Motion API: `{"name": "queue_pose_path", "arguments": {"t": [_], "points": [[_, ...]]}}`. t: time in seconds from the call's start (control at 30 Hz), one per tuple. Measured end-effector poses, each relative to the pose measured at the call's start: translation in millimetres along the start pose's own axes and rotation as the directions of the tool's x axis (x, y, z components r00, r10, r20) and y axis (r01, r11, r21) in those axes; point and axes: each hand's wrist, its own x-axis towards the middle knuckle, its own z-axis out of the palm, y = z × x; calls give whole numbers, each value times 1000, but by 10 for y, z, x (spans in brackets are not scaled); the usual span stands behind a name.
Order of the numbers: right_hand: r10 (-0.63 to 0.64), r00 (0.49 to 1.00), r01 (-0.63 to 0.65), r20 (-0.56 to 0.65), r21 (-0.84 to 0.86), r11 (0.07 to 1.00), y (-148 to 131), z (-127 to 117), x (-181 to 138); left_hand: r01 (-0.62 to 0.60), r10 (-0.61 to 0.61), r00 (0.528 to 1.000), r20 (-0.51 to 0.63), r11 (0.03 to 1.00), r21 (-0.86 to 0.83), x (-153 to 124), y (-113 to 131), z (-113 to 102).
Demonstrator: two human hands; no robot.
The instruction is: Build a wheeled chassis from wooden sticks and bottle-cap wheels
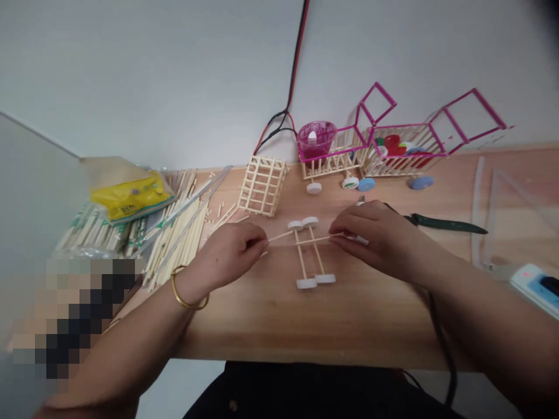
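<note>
Two thin wooden sticks serve as axles (pixel 302 256) on the table before me, with white disc wheels (pixel 307 283) on their ends. My left hand (pixel 238 250) is closed in a pinch on a thin wooden stick (pixel 279 236) just left of the axles. From the other side, my right hand (pixel 367 233) pinches a thin wooden stick (pixel 321 239) that lies across the axles. I cannot tell whether both hands hold one stick or two. Part of a green-handled tool (pixel 449 223) shows behind my right hand, its working end mostly hidden.
A small wooden lattice (pixel 263 185) stands behind the wheels. Two pink-trimmed stick carts (pixel 332 163) are against the wall, one bearing a pink cup (pixel 317 139). Loose sticks (pixel 183 244) and a yellow packet (pixel 131 195) lie left. A clear set square (pixel 493 215) and power strip (pixel 537 288) lie right.
</note>
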Motion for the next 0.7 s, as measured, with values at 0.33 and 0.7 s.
{"name": "queue_pose_path", "arguments": {"t": [0.33,0.7], "points": [[-15,1000,15,9,-2,1000,2,27,14,48,-99,971,218,973,226,-87,-75,-138],[-9,998,8,-60,-21,1000,-37,-2,18,-23,-38,989,144,917,399,-67,-12,7]]}}
